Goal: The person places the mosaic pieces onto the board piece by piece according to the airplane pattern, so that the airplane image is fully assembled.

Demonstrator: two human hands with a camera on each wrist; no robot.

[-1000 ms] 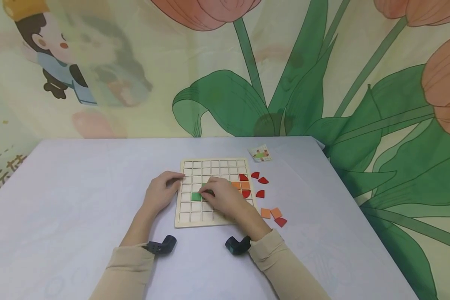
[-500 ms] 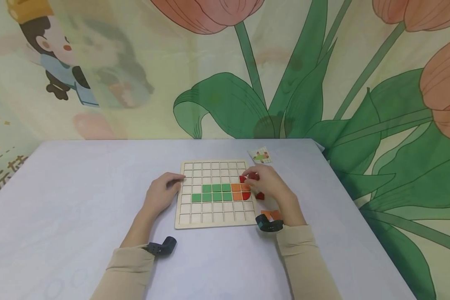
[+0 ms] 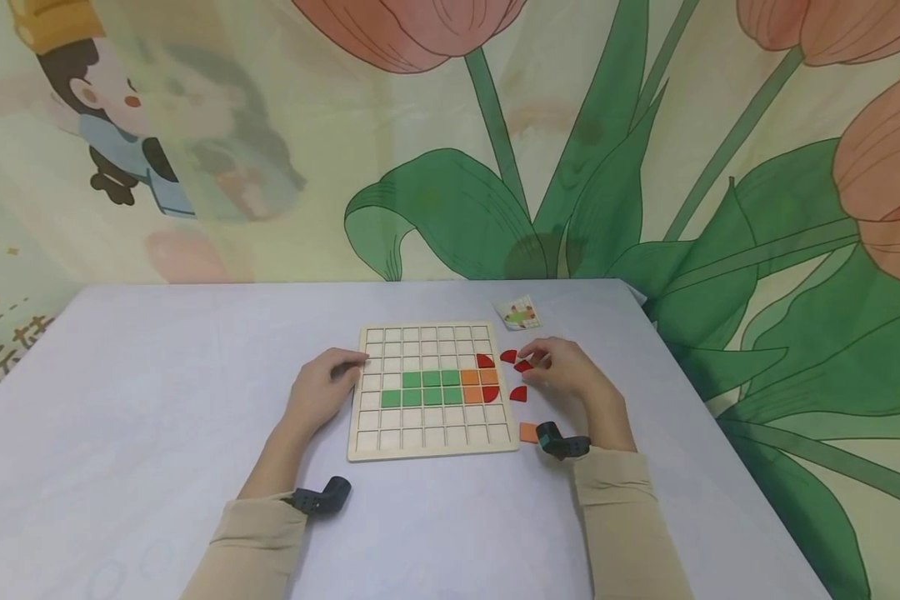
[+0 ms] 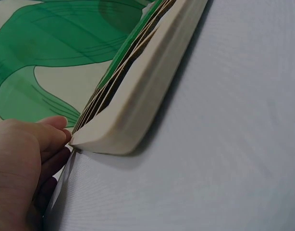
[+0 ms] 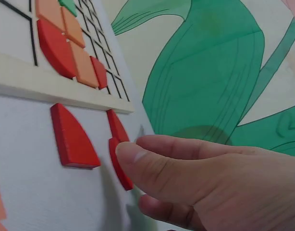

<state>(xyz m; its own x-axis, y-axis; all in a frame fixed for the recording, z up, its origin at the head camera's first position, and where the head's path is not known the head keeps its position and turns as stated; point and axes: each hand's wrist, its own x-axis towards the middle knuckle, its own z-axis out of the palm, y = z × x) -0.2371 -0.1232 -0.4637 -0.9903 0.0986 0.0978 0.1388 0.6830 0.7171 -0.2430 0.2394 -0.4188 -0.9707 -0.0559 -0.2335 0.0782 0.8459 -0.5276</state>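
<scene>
A wooden grid board (image 3: pixel 420 433) lies on the table, with green square tiles (image 3: pixel 422 388), orange tiles (image 3: pixel 471 386) and red quarter-circle tiles (image 3: pixel 485 361) set in its cells. My left hand (image 3: pixel 322 387) rests with its fingertips against the board's left edge; in the left wrist view the fingers touch the pale rim (image 4: pixel 133 115). To the right of the board, my right hand (image 3: pixel 570 371) pinches a loose red quarter-circle tile (image 5: pixel 119 163) between thumb and fingers, low over the table. Two other red tiles (image 5: pixel 73 139) lie nearby.
A small pattern card (image 3: pixel 521 313) lies beyond the board's upper right corner. A loose orange tile (image 3: pixel 528 432) sits near the right wrist camera (image 3: pixel 562 442), which partly covers that area. A white cloth covers the table (image 3: pixel 195 375); a printed backdrop hangs behind.
My right hand has moved from the green tiles rightward, past the board's right edge, to the loose red tiles, and has taken hold of one. My left hand stays at the left edge.
</scene>
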